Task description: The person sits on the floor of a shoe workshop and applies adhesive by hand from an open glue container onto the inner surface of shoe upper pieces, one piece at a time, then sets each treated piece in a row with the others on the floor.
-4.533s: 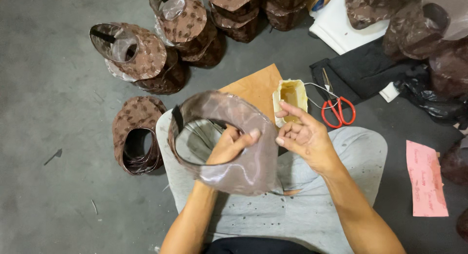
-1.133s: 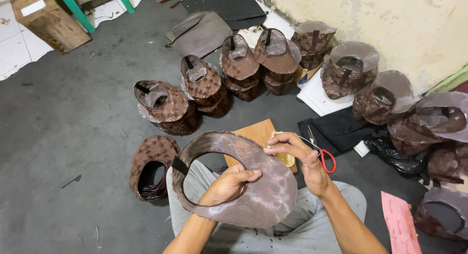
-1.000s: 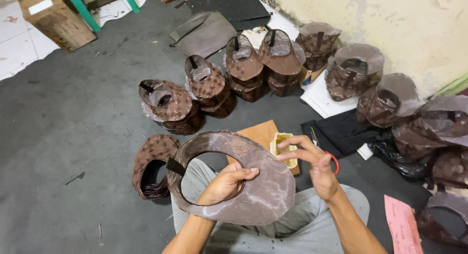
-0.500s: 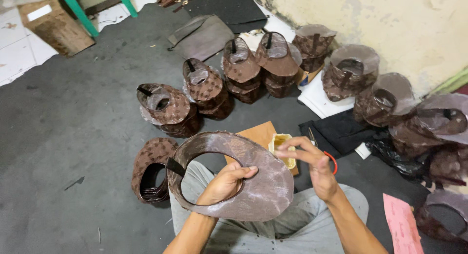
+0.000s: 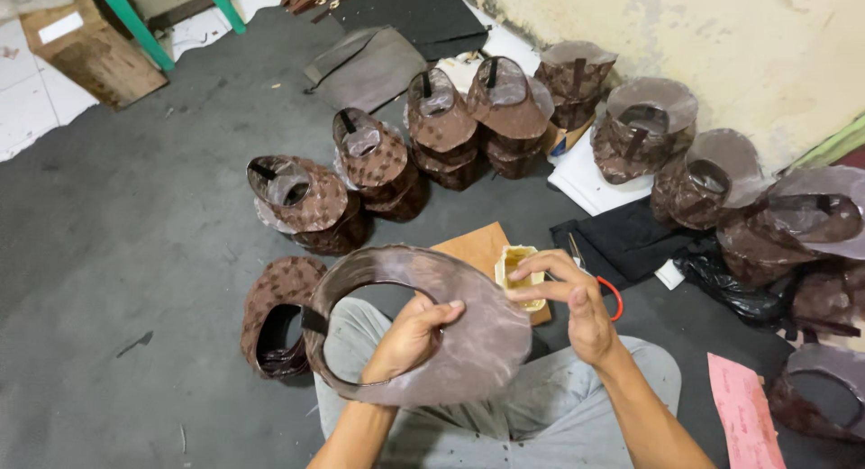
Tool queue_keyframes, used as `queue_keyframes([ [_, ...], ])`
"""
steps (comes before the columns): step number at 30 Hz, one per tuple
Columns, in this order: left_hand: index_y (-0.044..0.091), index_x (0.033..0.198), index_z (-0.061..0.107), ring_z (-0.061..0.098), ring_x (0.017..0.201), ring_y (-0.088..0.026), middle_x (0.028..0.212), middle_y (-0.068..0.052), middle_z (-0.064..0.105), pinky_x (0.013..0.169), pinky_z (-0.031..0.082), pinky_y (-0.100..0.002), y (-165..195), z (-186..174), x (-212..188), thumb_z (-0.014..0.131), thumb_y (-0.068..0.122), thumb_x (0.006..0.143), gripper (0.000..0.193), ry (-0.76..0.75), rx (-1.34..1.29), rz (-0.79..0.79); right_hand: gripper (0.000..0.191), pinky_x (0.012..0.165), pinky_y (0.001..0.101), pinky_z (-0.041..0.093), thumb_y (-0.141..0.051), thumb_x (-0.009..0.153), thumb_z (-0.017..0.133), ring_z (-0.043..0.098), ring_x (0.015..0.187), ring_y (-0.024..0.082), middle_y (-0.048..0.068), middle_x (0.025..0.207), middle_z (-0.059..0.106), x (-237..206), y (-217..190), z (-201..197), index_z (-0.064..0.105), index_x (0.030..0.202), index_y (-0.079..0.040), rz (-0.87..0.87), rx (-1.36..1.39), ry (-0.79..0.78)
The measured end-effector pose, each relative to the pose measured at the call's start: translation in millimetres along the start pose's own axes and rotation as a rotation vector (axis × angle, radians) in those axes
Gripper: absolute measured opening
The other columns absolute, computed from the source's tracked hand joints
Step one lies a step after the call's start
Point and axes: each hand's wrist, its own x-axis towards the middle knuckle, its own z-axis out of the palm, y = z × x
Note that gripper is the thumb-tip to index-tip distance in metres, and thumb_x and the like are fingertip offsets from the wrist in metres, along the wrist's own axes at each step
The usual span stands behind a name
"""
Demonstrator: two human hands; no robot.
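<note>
My left hand (image 5: 410, 336) grips a brown visor-shaped cap piece (image 5: 450, 329) by the inner edge of its brim, thumb on top, holding it over my lap. My right hand (image 5: 568, 298) hovers just right of the brim, fingers curled and pinched above a small yellowish open container (image 5: 518, 275). That container rests on a tan board (image 5: 478, 251) on the floor. Red-handled scissors (image 5: 613, 293) lie partly hidden behind my right hand.
Stacks of brown patterned visors (image 5: 306, 203) stand on the grey floor ahead and along the wall at right (image 5: 649, 127). One stack (image 5: 270, 316) sits by my left knee. Black cloth (image 5: 622, 239), white sheets (image 5: 590, 181) and a pink paper (image 5: 743, 415) lie at right.
The view has tilted up to show more floor and wall. My right hand moved from the visor's edge to above the yellowish container. The left hand keeps its hold.
</note>
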Motion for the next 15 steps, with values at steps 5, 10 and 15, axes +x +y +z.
queue_keyframes([
  [5, -0.005, 0.098, 0.068, 0.066, 0.078, -0.013, 0.087, -0.005, 0.071, 0.069, 0.053, -0.029, 16, 7, -29, 0.075, 0.007, 0.092, 0.015, 0.306, 0.223, -0.118, 0.073, 0.110, 0.0488, 0.041, -0.066, 0.097, 0.041, 0.055, 0.126, 0.036, 0.017, 0.131, 0.062, -6, 51, 15, 0.076, 0.111, -0.004, 0.493, -0.273, -0.035],
  [10, 0.000, 0.106, 0.071, 0.071, 0.082, -0.013, 0.095, -0.004, 0.075, 0.077, 0.058, -0.031, 14, 33, -39, 0.069, 0.010, 0.089, 0.020, 0.332, -0.131, -0.147, 0.077, 0.111, 0.0628, 0.014, -0.071, 0.089, 0.043, 0.007, 0.152, 0.049, 0.024, 0.167, 0.011, 0, 85, 43, 0.073, 0.123, -0.008, 0.353, -0.917, -0.222],
  [15, -0.002, 0.107, 0.072, 0.073, 0.084, -0.016, 0.098, -0.008, 0.076, 0.075, 0.058, -0.031, 16, 24, -42, 0.067, 0.014, 0.093, 0.022, 0.313, -0.065, -0.165, 0.079, 0.123, 0.0553, 0.009, -0.076, 0.092, 0.039, 0.004, 0.157, 0.038, 0.013, 0.171, 0.014, 4, 87, 43, 0.071, 0.120, -0.010, 0.534, -1.165, -0.565],
])
